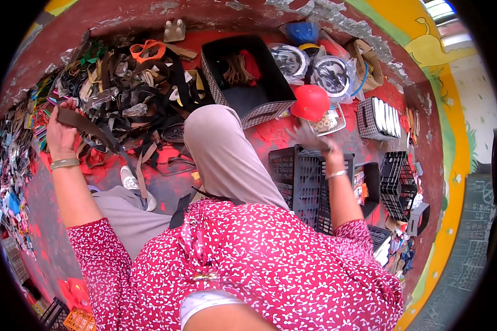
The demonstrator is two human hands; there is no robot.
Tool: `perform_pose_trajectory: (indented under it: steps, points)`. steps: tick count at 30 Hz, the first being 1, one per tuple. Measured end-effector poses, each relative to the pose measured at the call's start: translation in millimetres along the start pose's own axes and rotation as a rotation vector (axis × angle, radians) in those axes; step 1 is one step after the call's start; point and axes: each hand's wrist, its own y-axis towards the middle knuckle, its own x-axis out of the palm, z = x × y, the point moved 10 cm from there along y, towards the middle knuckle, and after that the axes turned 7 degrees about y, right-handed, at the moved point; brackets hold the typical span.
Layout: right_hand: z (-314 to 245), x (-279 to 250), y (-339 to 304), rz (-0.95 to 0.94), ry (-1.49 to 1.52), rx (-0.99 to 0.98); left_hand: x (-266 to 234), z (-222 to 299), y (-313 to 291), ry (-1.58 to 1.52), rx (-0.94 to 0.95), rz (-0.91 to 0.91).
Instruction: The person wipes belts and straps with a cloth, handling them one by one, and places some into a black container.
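Observation:
My left hand [62,132] is raised at the left, its fingers closed on a dark brown strap [85,122]. The strap's free length runs down to the right beside a tangled pile of belts and straps [149,99], mostly black and brown. My right hand [317,142] is held out over the far end of a black plastic crate [305,187], near a red rounded thing [310,102]. Motion smears its fingers, so I cannot make out whether anything is in them.
A checked storage box [248,77] holding folded straps stands beyond my knee. Bagged round items [331,75] sit at the far wall. More black crates [397,179] stand at the right. Small colourful goods [16,187] are heaped along the left. An orange basket [80,320] is at lower left.

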Motion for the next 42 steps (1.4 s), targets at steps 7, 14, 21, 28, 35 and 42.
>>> perform_pose_trajectory:
  steps: [7,14,21,28,35,42]
  points:
    - [109,-43,-51,0.168,-0.431,0.294,62,-22,-24,0.102,-0.049,-0.319]
    - [29,45,3,-0.403,-1.764,0.299,131,1,-94,0.121,0.099,-0.247]
    - [-109,300,18,-0.819,-0.868,-0.376,217,98,-185,0.27,0.353,-0.425]
    - [-181,477,-33,-1.095,-0.01,-0.272,288,128,-248,0.241,0.338,-0.474]
    - [-103,510,-81,-1.57,-0.058,0.284,309,91,-255,0.366,0.325,-0.708]
    - [-5,503,-38,-1.569,-0.502,-0.104,301,79,-264,0.287,0.298,-0.881]
